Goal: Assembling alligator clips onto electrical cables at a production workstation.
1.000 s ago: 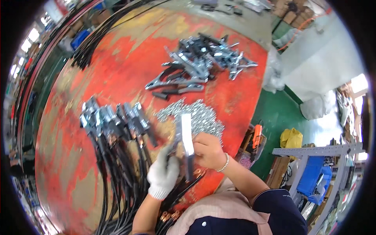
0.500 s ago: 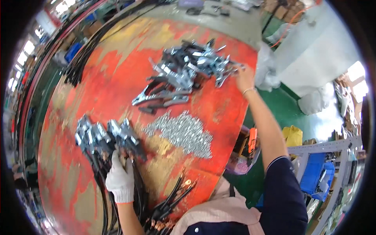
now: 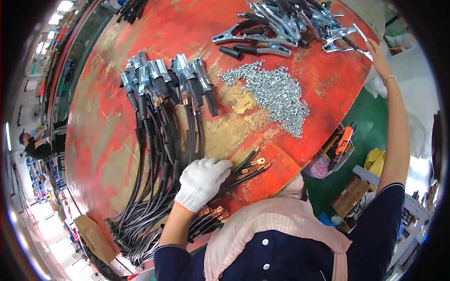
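My right hand [image 3: 377,56], bare, reaches to the far right edge of the table. Its fingers are closed on a silvery metal spring clamp [image 3: 360,42] at the side of a pile of clamps [image 3: 286,23] with black grips. My left hand [image 3: 204,180], in a white knit glove, is over the black cables near the table's front edge. Its fingers are curled together, and what lies under them is hidden. Beside them, black cable ends with copper ring lugs [image 3: 258,161] stick out. Farther left, several clamps [image 3: 161,75] lie in a row, joined to black cables [image 3: 145,164].
A heap of small silvery nuts [image 3: 281,96] lies mid-table on the worn red tabletop [image 3: 98,122]. More black cable ends [image 3: 131,10] are at the far left. Below the right edge are a box with an orange tool [image 3: 345,139] and a yellow bag [image 3: 375,161]. A person [image 3: 37,143] is at far left.
My left hand has left the row of clamps and come back toward me, near the lugs. My right hand stays at the clamp pile's right side. The whole view has shifted.
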`<action>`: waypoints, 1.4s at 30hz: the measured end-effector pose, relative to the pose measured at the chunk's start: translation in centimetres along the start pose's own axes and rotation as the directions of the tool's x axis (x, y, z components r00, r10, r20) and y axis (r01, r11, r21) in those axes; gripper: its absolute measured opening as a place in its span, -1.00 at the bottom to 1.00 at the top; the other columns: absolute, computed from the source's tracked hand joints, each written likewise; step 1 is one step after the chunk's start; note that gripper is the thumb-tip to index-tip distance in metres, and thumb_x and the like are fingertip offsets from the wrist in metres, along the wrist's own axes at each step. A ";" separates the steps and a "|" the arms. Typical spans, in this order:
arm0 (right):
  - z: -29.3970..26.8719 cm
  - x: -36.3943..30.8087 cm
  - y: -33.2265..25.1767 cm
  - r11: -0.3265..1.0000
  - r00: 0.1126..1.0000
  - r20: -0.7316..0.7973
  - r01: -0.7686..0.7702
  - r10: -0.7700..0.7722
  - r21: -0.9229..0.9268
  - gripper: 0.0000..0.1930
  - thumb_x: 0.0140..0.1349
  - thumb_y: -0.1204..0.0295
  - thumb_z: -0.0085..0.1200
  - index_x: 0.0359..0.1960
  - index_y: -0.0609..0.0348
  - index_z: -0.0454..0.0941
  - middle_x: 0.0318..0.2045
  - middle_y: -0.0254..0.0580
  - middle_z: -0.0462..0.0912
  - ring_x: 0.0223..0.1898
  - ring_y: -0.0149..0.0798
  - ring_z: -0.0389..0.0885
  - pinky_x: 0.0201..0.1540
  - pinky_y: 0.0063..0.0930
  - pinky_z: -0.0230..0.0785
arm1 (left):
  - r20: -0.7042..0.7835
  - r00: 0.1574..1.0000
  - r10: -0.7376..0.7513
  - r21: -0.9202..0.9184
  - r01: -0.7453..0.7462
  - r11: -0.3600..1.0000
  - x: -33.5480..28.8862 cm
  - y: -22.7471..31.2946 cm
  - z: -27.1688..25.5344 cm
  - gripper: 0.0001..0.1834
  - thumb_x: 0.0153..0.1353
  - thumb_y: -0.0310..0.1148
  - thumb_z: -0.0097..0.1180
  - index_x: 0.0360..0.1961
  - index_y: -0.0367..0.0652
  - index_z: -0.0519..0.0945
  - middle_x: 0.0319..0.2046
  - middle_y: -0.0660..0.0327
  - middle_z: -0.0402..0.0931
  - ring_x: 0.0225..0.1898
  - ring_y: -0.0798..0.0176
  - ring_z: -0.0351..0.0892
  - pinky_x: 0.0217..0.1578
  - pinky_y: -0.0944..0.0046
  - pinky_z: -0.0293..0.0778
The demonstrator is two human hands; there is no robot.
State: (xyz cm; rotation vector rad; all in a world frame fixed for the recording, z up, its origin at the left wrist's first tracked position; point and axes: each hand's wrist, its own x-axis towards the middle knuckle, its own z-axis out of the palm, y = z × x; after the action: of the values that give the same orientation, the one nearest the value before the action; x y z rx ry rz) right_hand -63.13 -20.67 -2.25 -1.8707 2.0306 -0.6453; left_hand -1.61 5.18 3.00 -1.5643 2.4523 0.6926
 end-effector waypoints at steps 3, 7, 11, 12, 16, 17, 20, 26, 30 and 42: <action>0.5 -0.7 -1.3 0.995 0.987 -0.124 0.096 -0.098 -0.022 -0.57 0.39 0.07 -0.10 0.14 0.05 0.39 -0.05 -0.15 0.58 -0.06 -0.22 0.53 0.02 -0.36 0.30 | -0.029 1.000 0.004 -0.044 -0.005 0.999 -0.7 -0.4 -0.2 -0.79 0.22 -0.17 0.07 -0.20 0.06 0.63 -0.39 0.14 0.60 -0.28 0.03 0.62 -0.25 0.07 0.53; -0.7 -2.9 -0.4 0.999 1.000 -0.029 -0.003 0.001 -0.052 -0.62 0.36 0.10 -0.03 -0.01 0.12 0.50 -0.25 -0.16 0.58 -0.32 -0.33 0.50 -0.30 -0.44 0.35 | 0.063 0.998 0.004 -0.105 0.002 0.994 -2.4 -1.3 -2.2 -0.76 0.23 -0.19 0.05 -0.13 0.03 0.60 -0.31 0.12 0.61 -0.25 -0.01 0.61 -0.23 0.04 0.53; -0.7 -8.0 3.7 0.931 0.965 0.022 -0.259 0.263 0.259 -0.56 0.38 0.12 -0.04 0.18 0.06 0.44 -0.26 -0.38 0.50 -0.44 -0.58 0.37 -0.48 -0.66 0.21 | 0.176 0.984 0.000 -0.049 0.008 0.999 -2.9 -1.7 -1.0 -0.72 0.25 -0.24 0.00 -0.03 0.05 0.55 -0.31 0.09 0.60 -0.24 -0.04 0.62 -0.21 0.00 0.53; 0.5 -9.6 3.8 0.868 0.942 -0.057 -0.279 0.330 0.411 -0.58 0.39 0.16 -0.06 0.22 0.01 0.41 -0.28 -0.47 0.44 -0.45 -0.61 0.33 -0.50 -0.71 0.18 | 0.243 0.969 -0.035 -0.001 0.037 0.999 -2.7 -1.4 -0.9 -0.70 0.25 -0.25 -0.02 0.00 0.06 0.53 -0.31 0.08 0.61 -0.23 -0.04 0.62 -0.21 -0.01 0.53; 2.5 -14.3 7.6 0.419 0.934 0.248 -0.338 0.256 0.843 -0.41 0.36 0.31 0.04 0.38 0.05 0.15 -0.29 -0.50 0.35 -0.42 -0.64 0.28 -0.49 -0.80 0.16 | 0.262 0.964 0.040 -0.010 -0.039 0.999 -2.1 -1.6 -0.6 -0.68 0.24 -0.23 0.00 0.01 0.08 0.52 -0.31 0.07 0.62 -0.27 -0.06 0.64 -0.26 -0.02 0.55; 3.7 -14.9 8.0 0.317 0.928 0.251 -0.333 0.274 0.888 -0.38 0.34 0.51 0.02 0.40 0.10 0.08 -0.34 -0.48 0.31 -0.40 -0.67 0.26 -0.47 -0.82 0.11 | 0.231 0.971 0.066 -0.016 -0.064 0.998 -2.2 -2.0 0.0 -0.68 0.23 -0.22 0.01 0.02 0.08 0.52 -0.32 0.07 0.62 -0.29 -0.06 0.64 -0.28 -0.02 0.55; 5.5 -17.7 0.9 -0.008 0.981 0.170 -0.170 0.097 0.985 -0.42 0.36 0.55 -0.08 0.39 0.26 0.06 0.14 -0.15 0.39 -0.38 -0.54 0.19 -0.38 -0.74 0.17 | 0.200 0.979 0.045 0.042 -0.055 0.998 -2.4 -1.2 -0.1 -0.76 0.20 -0.24 0.01 -0.12 0.02 0.54 -0.40 0.10 0.62 -0.37 -0.02 0.65 -0.40 -0.02 0.55; 8.8 -25.0 -7.1 -0.119 0.997 -0.074 0.074 0.002 0.990 -0.44 0.29 0.44 0.12 0.26 0.40 0.21 0.10 -0.11 0.42 -0.35 -0.48 0.24 -0.35 -0.69 0.23 | 0.051 0.993 -0.109 -0.134 0.115 0.984 -0.5 -1.4 -1.7 -0.71 0.25 -0.12 0.02 -0.29 -0.12 0.59 -0.42 0.01 0.59 -0.33 -0.09 0.62 -0.34 0.00 0.51; 10.2 -27.5 -11.9 -0.401 0.971 0.016 0.084 0.240 0.912 -0.37 0.18 0.22 0.26 0.17 0.35 0.32 -0.26 -0.32 0.45 -0.40 -0.44 0.26 -0.33 -0.60 0.22 | 0.159 0.987 0.000 -0.457 0.074 0.886 0.4 -2.3 -1.8 -0.66 0.31 -0.10 -0.02 -0.21 -0.17 0.58 -0.43 -0.01 0.58 -0.35 -0.04 0.61 -0.32 0.07 0.48; 12.3 -26.6 -25.0 -0.079 0.981 0.129 -0.118 0.142 0.990 -0.48 0.41 -0.02 -0.18 0.09 0.23 0.32 -0.03 0.05 0.55 0.12 0.13 0.50 0.19 0.01 0.37 | 0.122 0.977 -0.178 -0.843 0.196 0.501 5.6 -0.1 -0.8 -0.70 0.29 -0.22 0.09 -0.10 -0.22 0.55 -0.45 0.12 0.54 -0.41 0.34 0.51 -0.28 0.29 0.46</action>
State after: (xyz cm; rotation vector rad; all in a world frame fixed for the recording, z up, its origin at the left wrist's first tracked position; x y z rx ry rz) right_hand -32.76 3.01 -1.84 -0.6082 0.8837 -1.5307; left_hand -3.89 0.20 1.60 -2.0109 1.8846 2.0839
